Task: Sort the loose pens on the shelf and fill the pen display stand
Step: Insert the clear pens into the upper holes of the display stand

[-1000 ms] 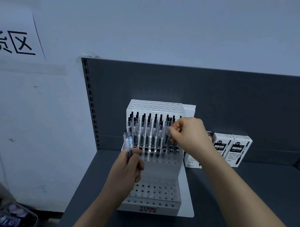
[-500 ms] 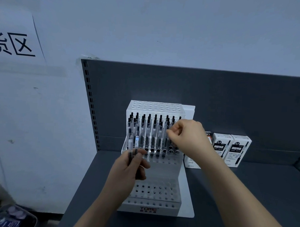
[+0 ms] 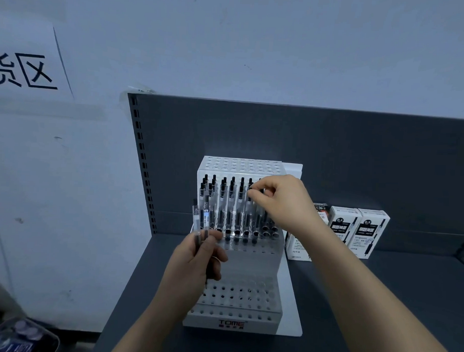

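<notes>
The white tiered plastic pen display stand (image 3: 237,305) sits on the dark grey metal shelf (image 3: 379,299), its lower rows of holes below the left hand (image 3: 196,259). That hand's fingers curl round a few clear-barrelled loose pens (image 3: 201,219), which rise upright above the fingertips. Beyond, the right hand (image 3: 282,204) pinches the black top of a standing clear pen (image 3: 250,188) between thumb and forefinger; more slotted pens (image 3: 230,202) stand left of those fingers. White cardboard pen boxes (image 3: 359,230) stand right of its wrist.
</notes>
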Available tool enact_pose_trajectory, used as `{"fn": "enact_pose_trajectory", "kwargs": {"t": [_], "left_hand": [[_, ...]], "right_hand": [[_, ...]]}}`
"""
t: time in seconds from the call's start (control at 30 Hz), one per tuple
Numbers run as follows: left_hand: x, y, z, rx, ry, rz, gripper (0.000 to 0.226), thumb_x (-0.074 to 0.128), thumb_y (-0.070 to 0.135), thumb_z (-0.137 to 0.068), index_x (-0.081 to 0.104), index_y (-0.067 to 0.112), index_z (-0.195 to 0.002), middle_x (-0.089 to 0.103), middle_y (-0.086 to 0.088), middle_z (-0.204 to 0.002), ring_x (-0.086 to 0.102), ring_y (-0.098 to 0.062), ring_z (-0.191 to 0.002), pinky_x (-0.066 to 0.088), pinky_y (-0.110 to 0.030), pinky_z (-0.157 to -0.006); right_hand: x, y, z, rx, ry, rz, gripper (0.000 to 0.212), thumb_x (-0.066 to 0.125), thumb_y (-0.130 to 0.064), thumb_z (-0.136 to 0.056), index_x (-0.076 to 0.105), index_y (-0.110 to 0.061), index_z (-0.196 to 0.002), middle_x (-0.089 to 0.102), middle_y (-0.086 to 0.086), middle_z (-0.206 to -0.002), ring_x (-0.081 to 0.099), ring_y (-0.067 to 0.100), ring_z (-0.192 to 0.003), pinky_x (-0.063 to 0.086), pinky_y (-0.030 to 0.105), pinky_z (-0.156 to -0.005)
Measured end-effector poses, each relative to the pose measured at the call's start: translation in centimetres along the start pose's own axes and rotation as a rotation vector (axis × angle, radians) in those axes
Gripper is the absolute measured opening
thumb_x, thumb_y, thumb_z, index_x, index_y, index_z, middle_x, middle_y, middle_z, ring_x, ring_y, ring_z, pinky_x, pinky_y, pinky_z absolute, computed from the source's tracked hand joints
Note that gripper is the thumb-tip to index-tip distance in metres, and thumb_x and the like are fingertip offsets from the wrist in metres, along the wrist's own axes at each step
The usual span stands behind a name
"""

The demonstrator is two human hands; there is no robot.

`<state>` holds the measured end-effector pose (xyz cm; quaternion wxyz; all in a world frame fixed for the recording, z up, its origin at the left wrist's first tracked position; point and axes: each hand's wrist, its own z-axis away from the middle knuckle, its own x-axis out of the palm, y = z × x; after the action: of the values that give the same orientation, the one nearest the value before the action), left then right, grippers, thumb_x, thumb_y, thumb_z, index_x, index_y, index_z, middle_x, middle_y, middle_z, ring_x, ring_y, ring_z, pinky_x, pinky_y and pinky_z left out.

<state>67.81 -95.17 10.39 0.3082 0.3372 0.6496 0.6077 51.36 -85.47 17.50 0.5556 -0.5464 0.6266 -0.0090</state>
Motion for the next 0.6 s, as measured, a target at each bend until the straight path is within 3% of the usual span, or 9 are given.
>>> {"fn": "enact_pose_trajectory", "kwargs": {"t": [0.23, 0.37, 0.47, 0.6], "left_hand": [[-0.2, 0.0, 0.1, 0.004, 0.006, -0.035, 0.017, 0.042, 0.021, -0.101, 0.056, 0.011, -0.101, 0.068, -0.009, -0.074, 0.053, -0.020, -0.055, 0.042, -0.038, -0.058], [-0.2, 0.2, 0.2, -0.007, 0.005, -0.031, 0.018, 0.041, 0.019, -0.101, 0.056, 0.011, -0.103, 0.069, -0.001, -0.072, 0.053, -0.018, -0.054, 0.039, -0.021, -0.041], [-0.3, 0.1, 0.1, -0.004, 0.007, -0.023, 0.018, 0.041, 0.019, -0.101, 0.057, 0.010, -0.103, 0.069, 0.000, -0.072, 0.053, -0.018, -0.054, 0.041, -0.021, -0.044], [-0.1, 0.1, -0.1, -0.001, 0.000, 0.021, 0.017, 0.046, 0.016, -0.099, 0.061, 0.012, -0.103, 0.068, -0.003, -0.073, 0.052, -0.016, -0.052, 0.043, -0.020, -0.046]], "right_hand": [[0.0, 0.2, -0.6, 0.068, 0.012, -0.075, 0.014, 0.069, -0.022, -0.086, 0.069, -0.019, -0.072, 0.044, -0.015, -0.036, 0.042, 0.001, -0.039, 0.037, 0.020, -0.053], [-0.8, 0.5, -0.4, 0.066, -0.017, -0.076, 0.011, 0.072, -0.022, -0.084, 0.072, -0.016, -0.075, 0.048, -0.008, -0.049, 0.042, 0.004, -0.045, 0.040, 0.016, -0.054], [-1.3, 0.7, -0.1, 0.089, -0.027, -0.069, 0.013, 0.071, -0.021, -0.085, 0.071, -0.014, -0.074, 0.053, -0.008, -0.050, 0.044, 0.001, -0.039, 0.041, 0.020, -0.053], [-1.5, 0.5, 0.1, 0.103, 0.017, -0.050, 0.019, 0.070, -0.018, -0.085, 0.070, -0.009, -0.069, 0.068, 0.004, -0.060, 0.050, 0.000, -0.039, 0.041, 0.013, -0.045]]}}
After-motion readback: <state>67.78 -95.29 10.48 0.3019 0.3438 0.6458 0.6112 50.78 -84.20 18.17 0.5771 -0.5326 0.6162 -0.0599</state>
